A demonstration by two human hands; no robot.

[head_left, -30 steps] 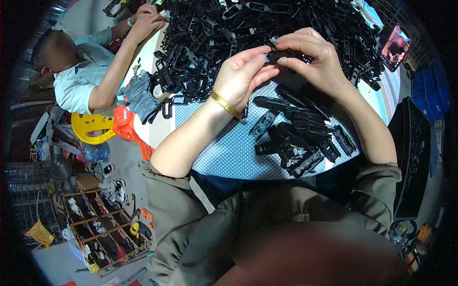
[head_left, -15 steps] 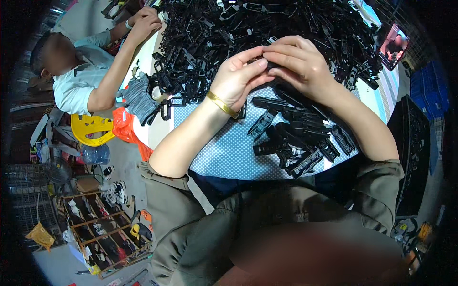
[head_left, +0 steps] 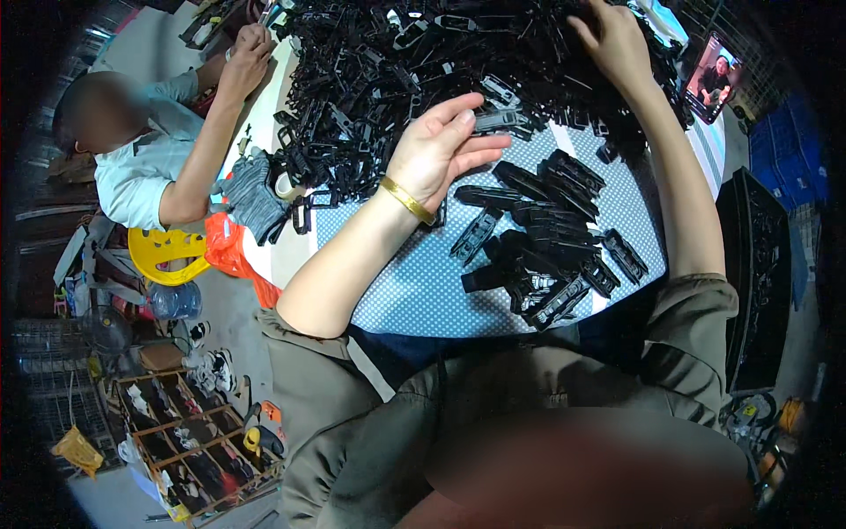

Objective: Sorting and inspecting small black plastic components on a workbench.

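Note:
My left hand [head_left: 436, 150] is raised at the near edge of the heap of black plastic parts [head_left: 370, 84], fingers stretched and apart. A greyish buckle-like part [head_left: 500, 121] shows beside its thumb tip and appears to lie behind the hand, not in its grip. At the far right of the heap my right hand [head_left: 617, 44] reaches over the parts, thumb apart from the fingers; the top edge cuts some fingertips. Nearer me, a smaller group of long black clip-like parts [head_left: 551, 225] lies on the blue dotted cloth [head_left: 397, 278].
A phone [head_left: 712, 78] stands at the table's right. A co-worker [head_left: 145, 154] sits at the left, hands at the table edge. Grey gloves [head_left: 254, 196], a tape roll [head_left: 285, 187] and a red plastic bag [head_left: 231, 251] are on the left side, near a yellow stool [head_left: 167, 256].
My hands have come apart. The right one has moved away to the far right over the heap, while the left has stayed nearly in place, its fingers more spread.

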